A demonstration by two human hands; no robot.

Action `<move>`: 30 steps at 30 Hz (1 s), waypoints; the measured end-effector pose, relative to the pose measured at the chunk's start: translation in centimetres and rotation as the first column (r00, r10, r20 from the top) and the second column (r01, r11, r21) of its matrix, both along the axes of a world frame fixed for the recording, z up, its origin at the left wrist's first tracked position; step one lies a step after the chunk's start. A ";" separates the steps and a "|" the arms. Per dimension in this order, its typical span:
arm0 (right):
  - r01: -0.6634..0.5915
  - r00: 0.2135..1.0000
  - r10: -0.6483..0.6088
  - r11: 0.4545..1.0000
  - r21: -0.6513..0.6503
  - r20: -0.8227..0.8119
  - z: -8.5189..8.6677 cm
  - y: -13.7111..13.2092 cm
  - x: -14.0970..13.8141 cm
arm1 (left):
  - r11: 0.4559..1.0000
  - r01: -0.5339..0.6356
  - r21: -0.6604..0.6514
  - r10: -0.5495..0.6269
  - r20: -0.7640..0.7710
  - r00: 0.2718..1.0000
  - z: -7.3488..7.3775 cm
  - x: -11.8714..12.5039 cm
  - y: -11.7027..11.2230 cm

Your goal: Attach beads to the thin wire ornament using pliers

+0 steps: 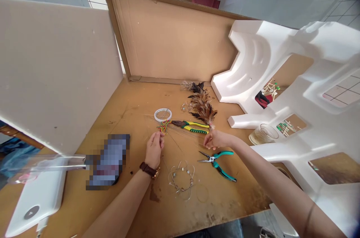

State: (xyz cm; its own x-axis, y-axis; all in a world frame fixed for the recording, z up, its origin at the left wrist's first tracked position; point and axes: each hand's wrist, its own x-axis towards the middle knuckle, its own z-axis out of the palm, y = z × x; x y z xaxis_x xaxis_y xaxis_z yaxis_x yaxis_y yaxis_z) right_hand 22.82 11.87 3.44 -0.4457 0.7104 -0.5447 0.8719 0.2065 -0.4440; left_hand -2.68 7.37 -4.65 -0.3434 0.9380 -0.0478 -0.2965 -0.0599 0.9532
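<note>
My left hand point(154, 150), with a dark watch on its wrist, pinches a small bundle of red, yellow and green threads point(163, 126) above the wooden tabletop point(126, 110). My right hand point(215, 139) is closed in a pinch at the quill end of a bunch of brown feathers point(202, 105). Thin wire seems to run between the two hands. Yellow-handled pliers point(192, 127) lie between the hands, just beyond them. Teal-handled pliers point(218, 162) lie below my right hand.
A white spool of wire point(162, 114) sits behind the threads. A beaded wire ring point(181, 180) lies near the front edge. A glass point(261, 134), white foam packaging point(281, 80), a cardboard backboard point(174, 39), a white panel point(56, 73) and a blurred phone point(108, 161) surround the work area.
</note>
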 end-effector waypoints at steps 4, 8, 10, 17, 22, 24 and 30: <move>-0.002 0.995 -0.017 0.982 0.187 0.097 0.5 0.5 -1.0 | 1.000 0.000 -0.007 0.000 -0.009 1.000 -0.1 0.0 0.1; 0.002 0.968 -0.109 0.904 0.428 0.225 0.8 0.7 -1.3 | 1.000 0.005 -0.008 -0.005 -0.011 1.000 -0.1 0.0 0.1; -0.037 0.955 -0.099 0.895 0.444 0.280 0.7 0.4 -1.4 | 1.000 0.008 -0.006 -0.008 -0.015 1.000 -0.1 0.0 0.1; -0.197 0.898 0.014 0.907 0.373 0.439 -1.3 -2.6 -3.0 | 1.000 0.008 -0.004 -0.008 -0.052 0.999 -0.1 0.3 0.0; -0.269 0.877 0.057 0.881 0.389 0.477 -1.8 -3.3 -4.2 | 1.000 -0.007 0.006 0.008 -0.104 0.994 -0.2 -0.1 0.2; -0.279 0.875 0.065 0.877 0.391 0.480 -1.3 -3.0 -3.9 | 1.000 -0.018 0.013 0.019 -0.136 0.991 0.1 -0.7 0.3; -0.291 0.894 0.089 0.860 0.419 0.438 1.4 -2.2 -2.9 | 0.993 0.111 0.049 -0.088 -0.336 0.938 3.9 -0.6 -0.4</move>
State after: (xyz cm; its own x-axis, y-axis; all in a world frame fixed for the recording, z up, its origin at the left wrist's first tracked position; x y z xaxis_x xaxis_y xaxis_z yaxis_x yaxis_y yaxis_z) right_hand 19.88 9.64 4.87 -0.4203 0.8449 -0.3308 0.8706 0.4783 0.1155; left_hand -3.27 6.92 -0.73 -0.2335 0.9654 0.1164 0.0294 -0.1126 0.9932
